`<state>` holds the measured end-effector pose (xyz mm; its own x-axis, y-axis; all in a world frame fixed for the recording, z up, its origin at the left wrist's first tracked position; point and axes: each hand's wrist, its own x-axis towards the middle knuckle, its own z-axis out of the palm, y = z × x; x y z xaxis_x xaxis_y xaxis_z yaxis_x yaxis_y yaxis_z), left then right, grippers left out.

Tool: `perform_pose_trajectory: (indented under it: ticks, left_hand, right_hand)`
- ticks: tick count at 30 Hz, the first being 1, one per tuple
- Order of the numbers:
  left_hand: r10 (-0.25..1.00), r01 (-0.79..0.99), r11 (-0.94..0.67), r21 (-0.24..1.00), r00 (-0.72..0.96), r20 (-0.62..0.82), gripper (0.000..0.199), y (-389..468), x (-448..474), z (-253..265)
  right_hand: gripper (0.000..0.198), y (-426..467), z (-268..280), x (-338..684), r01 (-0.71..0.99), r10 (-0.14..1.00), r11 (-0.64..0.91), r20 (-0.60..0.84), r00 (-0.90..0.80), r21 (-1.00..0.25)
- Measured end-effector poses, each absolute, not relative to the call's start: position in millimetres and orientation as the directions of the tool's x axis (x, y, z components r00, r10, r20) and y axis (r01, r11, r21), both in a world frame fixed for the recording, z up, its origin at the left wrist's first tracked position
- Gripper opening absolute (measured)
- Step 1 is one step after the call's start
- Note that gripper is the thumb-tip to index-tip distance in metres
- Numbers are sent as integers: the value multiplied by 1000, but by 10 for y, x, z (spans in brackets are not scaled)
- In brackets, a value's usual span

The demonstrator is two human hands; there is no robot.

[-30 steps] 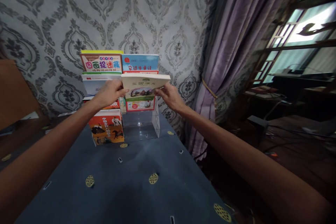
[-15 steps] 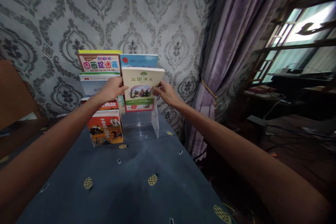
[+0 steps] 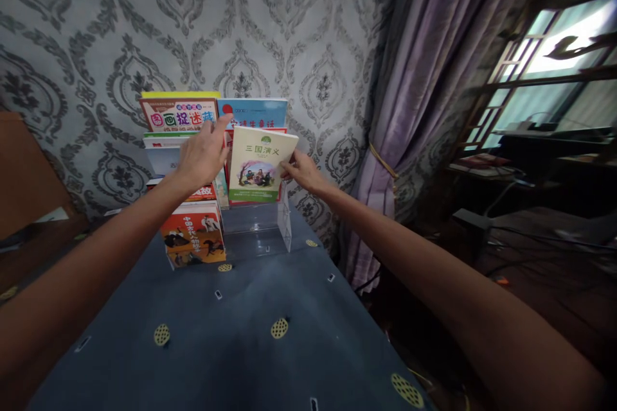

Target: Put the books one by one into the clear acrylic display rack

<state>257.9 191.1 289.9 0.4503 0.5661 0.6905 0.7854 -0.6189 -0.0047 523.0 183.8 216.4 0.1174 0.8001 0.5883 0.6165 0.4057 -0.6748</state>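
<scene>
Cream card fronts the book (image 3: 258, 170) you pinch by its right edge between the thumb and fingers of your right hand (image 3: 303, 171); it tilts a little in front of a red-bordered book (image 3: 283, 192), above the bare lower tiers of the clear stand (image 3: 284, 225). Your left hand (image 3: 201, 153) is spread, forefinger raised, just beside the cream book's left edge and seemingly not gripping it

With only one edge pinched, the book could swing down or twist out of your fingers, I judge; if its lower corner catches the clear tier, the light-looking stand might shift on the dark blue cloth (image 3: 231, 347). Your left forearm also passes close to the orange book (image 3: 193, 237) and could brush it

You can't see the cream book's back or whether its bottom edge rests on anything; your left hand covers part of the volumes behind, and your right fingertips are partly hidden
</scene>
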Motion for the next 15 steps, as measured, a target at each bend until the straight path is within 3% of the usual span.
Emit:
perform_pose_trajectory:
  ticks: [6, 15]
  left_hand:
    - [574, 781, -595, -190, 578, 580, 53, 1912, 2592, 2884]
    - [569, 796, -590, -135, 528, 630, 50, 2013, 2508, 2828]
  right_hand:
    - [28, 1892, 2174, 5171, 659, 743, 461, 664, 79, -594]
    - [35, 1822, 2107, 5207, 747, 700, 406, 705, 116, -526]
